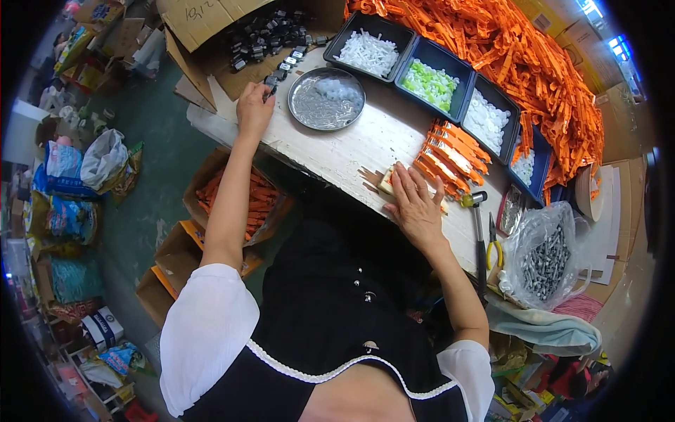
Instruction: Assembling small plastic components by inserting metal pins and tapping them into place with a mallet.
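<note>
My left hand [254, 107] reaches to the table's far left corner, fingers closed on a small black part [271, 86] at the edge of a spill of black parts [271, 36] from a cardboard box. My right hand [415, 204] lies flat, fingers spread, on a small wooden block [387, 182] near the table's front edge. Right beside it lies a row of orange plastic pieces [450, 156]. A round metal dish [326, 99] with small clear parts sits between my hands.
Black trays hold white parts [368, 50], green parts [430, 83] and more white parts [486, 119]. A big heap of orange pieces [534, 63] fills the back. A hammer [478, 225], pliers [494, 247] and a bag of screws [545, 257] lie at the right. Boxes stand below the table.
</note>
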`<state>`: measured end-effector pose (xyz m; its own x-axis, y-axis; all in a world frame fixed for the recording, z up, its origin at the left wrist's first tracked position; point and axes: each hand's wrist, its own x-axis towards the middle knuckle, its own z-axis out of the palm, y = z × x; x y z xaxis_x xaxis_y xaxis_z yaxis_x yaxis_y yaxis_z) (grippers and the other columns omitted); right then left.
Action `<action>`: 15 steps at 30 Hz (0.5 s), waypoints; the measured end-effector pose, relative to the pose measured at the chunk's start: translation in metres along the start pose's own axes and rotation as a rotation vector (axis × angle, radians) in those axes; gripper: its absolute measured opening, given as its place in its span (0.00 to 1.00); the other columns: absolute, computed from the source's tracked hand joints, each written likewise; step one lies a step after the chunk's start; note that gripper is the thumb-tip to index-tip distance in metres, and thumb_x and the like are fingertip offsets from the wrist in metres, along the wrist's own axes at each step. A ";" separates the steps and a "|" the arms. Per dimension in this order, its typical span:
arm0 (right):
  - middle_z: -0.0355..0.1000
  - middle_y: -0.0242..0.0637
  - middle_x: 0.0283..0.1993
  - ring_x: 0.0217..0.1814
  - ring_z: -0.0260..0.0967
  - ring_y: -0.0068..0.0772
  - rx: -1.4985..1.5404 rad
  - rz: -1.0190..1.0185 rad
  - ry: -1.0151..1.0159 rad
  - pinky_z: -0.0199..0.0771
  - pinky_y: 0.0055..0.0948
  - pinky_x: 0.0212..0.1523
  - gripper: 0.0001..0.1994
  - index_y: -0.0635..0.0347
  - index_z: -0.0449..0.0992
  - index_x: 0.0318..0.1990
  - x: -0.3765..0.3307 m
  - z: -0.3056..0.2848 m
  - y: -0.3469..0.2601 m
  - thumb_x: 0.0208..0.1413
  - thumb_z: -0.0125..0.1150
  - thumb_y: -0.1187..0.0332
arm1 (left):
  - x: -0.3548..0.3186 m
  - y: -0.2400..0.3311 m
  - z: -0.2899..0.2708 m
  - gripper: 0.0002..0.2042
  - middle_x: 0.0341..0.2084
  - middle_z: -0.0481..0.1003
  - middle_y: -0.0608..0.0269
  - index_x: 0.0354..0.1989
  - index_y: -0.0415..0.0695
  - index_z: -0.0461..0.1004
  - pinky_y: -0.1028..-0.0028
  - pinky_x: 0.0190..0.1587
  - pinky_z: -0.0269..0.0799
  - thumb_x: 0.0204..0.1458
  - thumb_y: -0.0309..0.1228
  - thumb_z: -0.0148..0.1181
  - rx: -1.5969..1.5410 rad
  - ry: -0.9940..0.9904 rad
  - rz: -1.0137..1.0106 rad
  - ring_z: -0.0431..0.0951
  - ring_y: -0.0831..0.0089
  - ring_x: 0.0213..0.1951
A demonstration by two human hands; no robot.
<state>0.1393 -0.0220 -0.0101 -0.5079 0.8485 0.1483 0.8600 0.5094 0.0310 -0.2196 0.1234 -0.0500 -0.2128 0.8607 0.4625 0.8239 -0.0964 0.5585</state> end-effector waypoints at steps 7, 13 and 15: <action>0.53 0.28 0.64 0.64 0.49 0.30 0.017 0.014 0.016 0.31 0.47 0.64 0.32 0.55 0.58 0.59 0.000 -0.001 0.001 0.49 0.55 0.51 | -0.033 -0.001 -0.014 0.06 0.32 0.71 0.62 0.27 0.44 0.73 0.67 0.42 0.64 0.38 0.26 0.60 0.007 0.042 0.163 0.69 0.60 0.37; 0.54 0.28 0.63 0.63 0.50 0.31 0.035 0.020 0.043 0.34 0.46 0.63 0.32 0.54 0.59 0.59 -0.001 0.000 0.001 0.48 0.57 0.52 | -0.035 0.006 -0.017 0.08 0.29 0.71 0.62 0.30 0.43 0.72 0.67 0.38 0.66 0.40 0.28 0.60 0.084 0.153 0.100 0.70 0.61 0.34; 0.54 0.28 0.63 0.62 0.50 0.31 0.040 0.023 0.050 0.34 0.45 0.63 0.32 0.54 0.60 0.59 0.000 0.000 0.001 0.47 0.57 0.52 | -0.035 0.007 -0.017 0.08 0.28 0.70 0.62 0.31 0.44 0.73 0.66 0.38 0.65 0.41 0.29 0.60 0.292 0.213 0.152 0.70 0.61 0.35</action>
<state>0.1400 -0.0218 -0.0099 -0.4844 0.8521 0.1979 0.8681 0.4963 -0.0120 -0.2152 0.0840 -0.0502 -0.1559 0.7215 0.6746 0.9627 -0.0420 0.2674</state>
